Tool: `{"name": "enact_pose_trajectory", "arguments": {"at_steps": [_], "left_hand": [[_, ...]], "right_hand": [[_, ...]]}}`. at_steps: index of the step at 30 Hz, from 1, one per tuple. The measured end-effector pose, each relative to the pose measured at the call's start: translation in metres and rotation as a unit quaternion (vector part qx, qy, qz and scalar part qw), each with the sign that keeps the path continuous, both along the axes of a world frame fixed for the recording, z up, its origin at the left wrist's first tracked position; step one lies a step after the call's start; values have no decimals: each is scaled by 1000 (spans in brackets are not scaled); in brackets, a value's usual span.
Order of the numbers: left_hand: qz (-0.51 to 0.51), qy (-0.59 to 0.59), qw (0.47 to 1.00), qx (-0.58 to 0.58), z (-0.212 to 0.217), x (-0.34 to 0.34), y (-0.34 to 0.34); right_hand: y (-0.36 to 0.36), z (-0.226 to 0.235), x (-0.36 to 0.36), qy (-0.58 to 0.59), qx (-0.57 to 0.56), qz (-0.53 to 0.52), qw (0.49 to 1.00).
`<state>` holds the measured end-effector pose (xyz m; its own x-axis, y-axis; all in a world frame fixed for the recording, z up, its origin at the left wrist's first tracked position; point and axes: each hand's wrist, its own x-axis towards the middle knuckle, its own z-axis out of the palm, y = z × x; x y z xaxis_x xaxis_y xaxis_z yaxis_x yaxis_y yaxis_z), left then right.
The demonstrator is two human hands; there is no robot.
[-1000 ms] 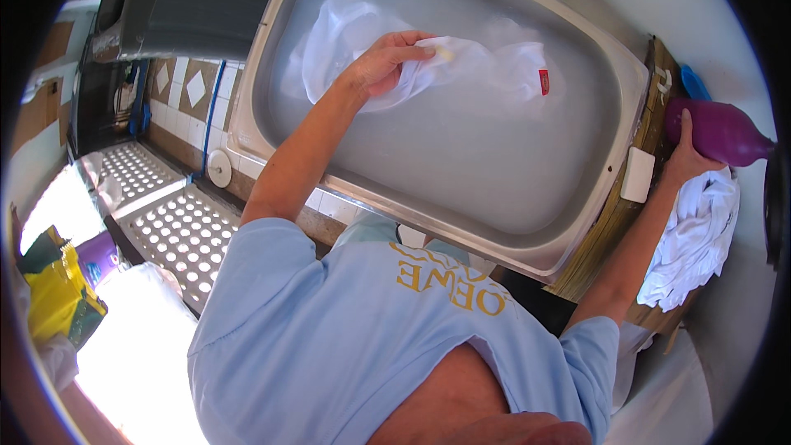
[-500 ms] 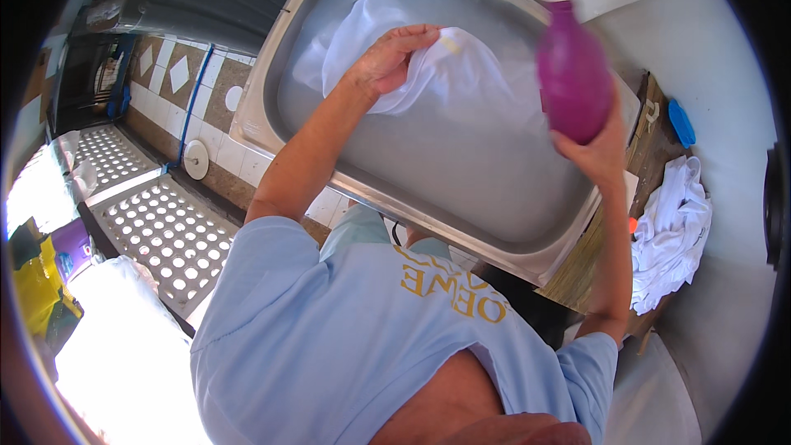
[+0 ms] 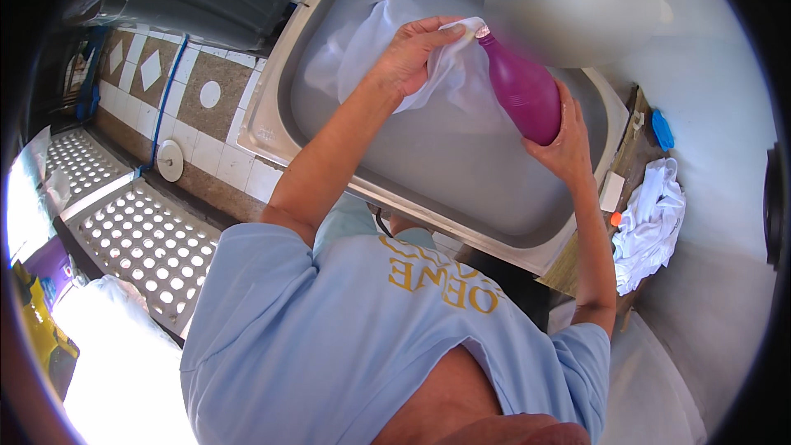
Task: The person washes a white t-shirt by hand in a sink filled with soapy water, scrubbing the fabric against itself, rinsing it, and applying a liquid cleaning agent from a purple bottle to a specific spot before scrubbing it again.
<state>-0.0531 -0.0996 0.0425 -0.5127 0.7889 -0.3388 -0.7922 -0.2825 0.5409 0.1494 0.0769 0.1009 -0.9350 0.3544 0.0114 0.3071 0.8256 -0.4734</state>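
Pinching, left hand (image 3: 414, 58): white cloth (image 3: 449, 74), edge held up, likely to present it
Gripping, right hand (image 3: 568, 133): purple bottle (image 3: 525, 91), near base, apparently to aim its mouth clothward
Cloth's remainder: in basin (image 3: 265, 119) water (image 3: 461, 161)

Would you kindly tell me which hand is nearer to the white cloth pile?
Right: the right hand, holding the purple bottle over the basin, is left of the pile; the left hand, pinching white fabric, is farther left.
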Motion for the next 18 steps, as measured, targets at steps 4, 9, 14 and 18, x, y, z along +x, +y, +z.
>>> {"name": "enact_pose_trajectory", "arguments": {"at_steps": [4, 9, 14, 18], "left_hand": [[5, 38, 999, -14, -1, 4, 2], [67, 195, 978, -30, -7, 13, 8], [76, 257, 953, -143, -18, 28, 15], [124, 204, 963, -126, -32, 38, 25]], "right_hand": [[-6, 6, -3, -21, 21, -8, 1000], [-10, 18, -5, -46, 52, -4, 998], [0, 53, -18, -169, 145, 15, 975], [6, 71, -31, -225, 217, 54, 948]]}}
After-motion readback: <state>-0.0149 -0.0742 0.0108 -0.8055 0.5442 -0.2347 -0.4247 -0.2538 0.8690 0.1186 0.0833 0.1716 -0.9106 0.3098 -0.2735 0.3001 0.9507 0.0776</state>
